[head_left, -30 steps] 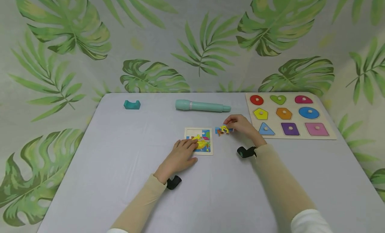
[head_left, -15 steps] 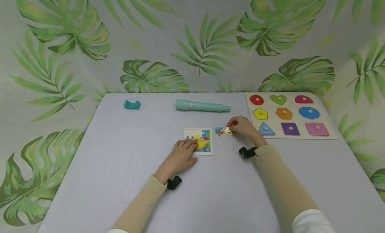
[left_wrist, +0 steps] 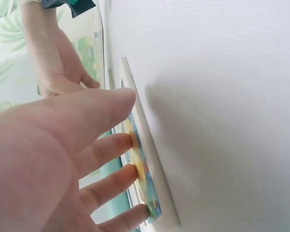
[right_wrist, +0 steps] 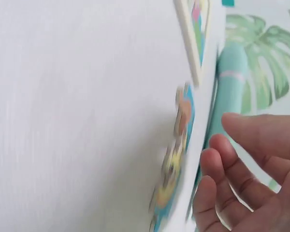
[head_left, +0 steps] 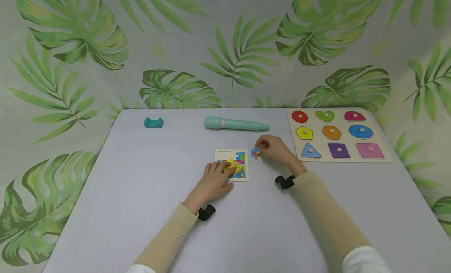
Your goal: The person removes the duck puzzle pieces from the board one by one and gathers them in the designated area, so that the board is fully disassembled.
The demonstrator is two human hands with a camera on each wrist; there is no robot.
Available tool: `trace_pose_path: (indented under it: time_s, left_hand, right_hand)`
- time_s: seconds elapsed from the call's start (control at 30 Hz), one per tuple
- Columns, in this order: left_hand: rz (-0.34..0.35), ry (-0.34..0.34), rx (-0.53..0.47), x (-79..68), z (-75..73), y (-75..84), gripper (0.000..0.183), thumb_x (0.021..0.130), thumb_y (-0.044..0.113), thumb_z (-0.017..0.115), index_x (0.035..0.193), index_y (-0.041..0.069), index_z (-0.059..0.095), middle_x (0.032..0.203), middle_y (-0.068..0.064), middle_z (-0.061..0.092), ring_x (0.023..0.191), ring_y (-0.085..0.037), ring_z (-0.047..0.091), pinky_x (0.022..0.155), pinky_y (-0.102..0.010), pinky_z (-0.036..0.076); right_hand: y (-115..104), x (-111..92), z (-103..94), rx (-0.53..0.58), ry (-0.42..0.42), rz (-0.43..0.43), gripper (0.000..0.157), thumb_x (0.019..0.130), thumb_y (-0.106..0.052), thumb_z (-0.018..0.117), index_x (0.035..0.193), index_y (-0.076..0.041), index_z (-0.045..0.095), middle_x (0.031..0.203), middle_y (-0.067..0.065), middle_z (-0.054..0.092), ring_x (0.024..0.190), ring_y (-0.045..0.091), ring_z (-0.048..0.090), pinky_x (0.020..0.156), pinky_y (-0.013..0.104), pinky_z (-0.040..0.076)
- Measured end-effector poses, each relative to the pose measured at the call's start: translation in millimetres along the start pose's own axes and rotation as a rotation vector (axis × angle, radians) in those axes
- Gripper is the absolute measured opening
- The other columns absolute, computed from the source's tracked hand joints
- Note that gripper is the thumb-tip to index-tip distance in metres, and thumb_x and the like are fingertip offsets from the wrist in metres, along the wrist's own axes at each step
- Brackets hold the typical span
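Observation:
A small picture puzzle in a pale wooden frame lies mid-table, its upper-left part bare of picture pieces. My left hand rests its outstretched fingers on the picture; in the left wrist view the fingertips touch the yellow and blue pieces. Right of the frame, a blue and orange puzzle piece lies on the table beside a yellow one. Over these loose pieces hovers my right hand. Its thumb and fingers are loosely bent, with a gap and nothing between them in the right wrist view.
A mint-green microphone-shaped tube lies behind the puzzle. At the back right is a wooden board of coloured knobbed shapes, close to the right hand. A teal cradle-shaped block sits at the back left.
My right hand has let go of the yellow piece and moved left, toward the blue and orange one. My left fingers have spread slightly on the puzzle.

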State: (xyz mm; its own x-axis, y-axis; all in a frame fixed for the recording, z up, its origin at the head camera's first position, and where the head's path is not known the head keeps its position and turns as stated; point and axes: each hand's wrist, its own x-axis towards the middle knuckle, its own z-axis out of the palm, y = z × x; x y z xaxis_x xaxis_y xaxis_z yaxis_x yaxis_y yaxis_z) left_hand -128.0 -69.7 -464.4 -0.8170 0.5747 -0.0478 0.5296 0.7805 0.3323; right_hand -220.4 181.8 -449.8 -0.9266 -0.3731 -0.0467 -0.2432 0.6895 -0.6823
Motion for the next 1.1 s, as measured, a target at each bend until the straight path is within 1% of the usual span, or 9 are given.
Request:
trace_pose_path:
  time_s: [0.1,0.2,0.4,0.5,0.6,0.8,0.9,0.97,1.1]
  left_hand:
    - [0.002,0.008,0.003,1.6,-0.4,0.5,0.047,0.095,0.028,0.060,0.138,0.012,0.051,0.140,-0.013,0.041,0.128,-0.033,0.034,0.108,-0.053,0.019]
    - [0.021,0.021,0.006,3.1,-0.3,0.7,0.046,0.095,0.028,0.061,0.136,0.009,0.054,0.138,-0.014,0.042,0.128,-0.031,0.035,0.110,-0.051,0.018]
    - [0.080,0.029,-0.001,5.0,0.7,2.1,0.047,0.095,0.026,0.060,0.134,-0.001,0.053,0.143,-0.015,0.040,0.132,-0.032,0.035,0.111,-0.043,0.024]
    - [0.106,0.023,0.025,4.9,0.8,3.0,0.050,0.095,0.026,0.060,0.135,-0.003,0.051,0.145,-0.014,0.040,0.134,-0.034,0.033,0.111,-0.042,0.024]
    - [0.120,0.021,0.056,4.7,0.4,3.7,0.051,0.095,0.027,0.061,0.135,-0.003,0.051,0.146,-0.013,0.041,0.134,-0.034,0.034,0.112,-0.041,0.023]
    - [0.125,0.022,0.043,5.1,-1.5,5.4,0.052,0.093,0.025,0.063,0.134,-0.005,0.050,0.144,-0.015,0.042,0.132,-0.035,0.036,0.111,-0.041,0.024]
    - [0.119,0.016,0.023,5.2,-2.6,5.5,0.053,0.093,0.025,0.064,0.134,-0.005,0.050,0.144,-0.015,0.042,0.132,-0.035,0.036,0.111,-0.041,0.024]
    - [0.115,0.011,0.009,4.7,-3.2,5.4,0.053,0.093,0.024,0.064,0.135,-0.004,0.049,0.144,-0.015,0.042,0.132,-0.034,0.035,0.111,-0.041,0.024]
    - [0.109,0.002,-0.013,4.4,-3.5,4.8,0.054,0.093,0.025,0.064,0.136,-0.004,0.048,0.144,-0.014,0.041,0.133,-0.034,0.034,0.112,-0.041,0.024]
  right_hand:
    - [-9.5,2.8,10.7,0.039,-0.045,-0.067,0.018,0.084,0.004,0.065,0.101,-0.001,0.066,0.093,0.010,0.060,0.085,0.024,0.052,0.077,0.035,0.045]
    - [-17.7,5.1,21.1,0.032,-0.092,-0.117,0.020,0.083,0.004,0.066,0.102,-0.002,0.067,0.096,0.010,0.057,0.085,0.023,0.051,0.078,0.035,0.045]
    - [-28.8,8.7,34.7,-0.035,-0.138,-0.131,0.017,0.083,0.001,0.066,0.098,-0.006,0.070,0.102,0.011,0.052,0.088,0.024,0.048,0.079,0.037,0.042]
    - [-30.9,9.5,38.2,-0.060,-0.134,-0.125,0.015,0.082,0.001,0.067,0.096,-0.006,0.070,0.104,0.012,0.052,0.090,0.024,0.046,0.078,0.036,0.041]
    - [-32.3,9.8,40.3,-0.055,-0.127,-0.114,0.015,0.082,0.003,0.066,0.094,-0.005,0.070,0.105,0.013,0.051,0.089,0.025,0.046,0.077,0.035,0.040]
    - [-32.8,10.7,42.4,-0.020,-0.121,-0.094,0.014,0.081,0.004,0.065,0.091,-0.005,0.069,0.105,0.013,0.050,0.089,0.025,0.046,0.077,0.035,0.040]
    - [-33.0,9.9,41.7,0.020,-0.127,-0.116,0.016,0.081,0.004,0.062,0.090,-0.006,0.069,0.105,0.013,0.051,0.091,0.028,0.047,0.080,0.039,0.041]
    - [-32.3,9.5,41.4,0.032,-0.123,-0.151,0.020,0.079,0.005,0.058,0.092,-0.006,0.067,0.103,0.012,0.052,0.090,0.028,0.048,0.080,0.040,0.043]
    - [-31.6,9.6,40.7,0.041,-0.087,-0.188,0.027,0.080,0.007,0.055,0.103,-0.005,0.065,0.097,0.011,0.054,0.087,0.027,0.052,0.078,0.039,0.046]
